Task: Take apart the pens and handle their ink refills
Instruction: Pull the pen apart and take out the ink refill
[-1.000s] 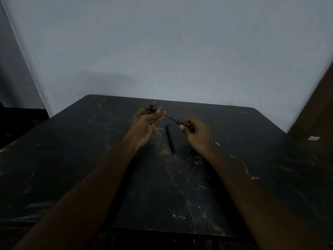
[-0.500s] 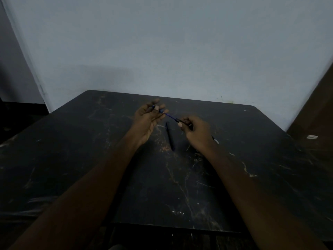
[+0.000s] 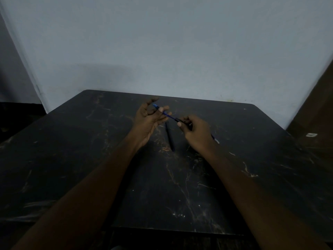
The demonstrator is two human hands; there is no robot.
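A blue pen [image 3: 168, 114] is held in the air between both hands, above the far middle of the dark table [image 3: 72, 159]. My left hand [image 3: 149, 118] pinches its blue upper end with fingers and thumb. My right hand [image 3: 194, 131] grips its dark lower end with curled fingers. A second dark pen [image 3: 169, 136] lies on the table between my hands, pointing toward me. Another thin piece with a pale tip [image 3: 215, 138] sticks out on the table just right of my right hand; the rest of it is hidden.
The table is dark with pale marble-like veins, and its near edge [image 3: 171, 230] runs below my forearms. A pale wall [image 3: 162, 51] stands right behind its far edge. A brown surface [image 3: 313, 123] with a small white tag [image 3: 311, 134] is at the right.
Both hands stay on the blue pen and have hardly shifted. My left thumb has lifted a little, showing more of the pen's blue end.
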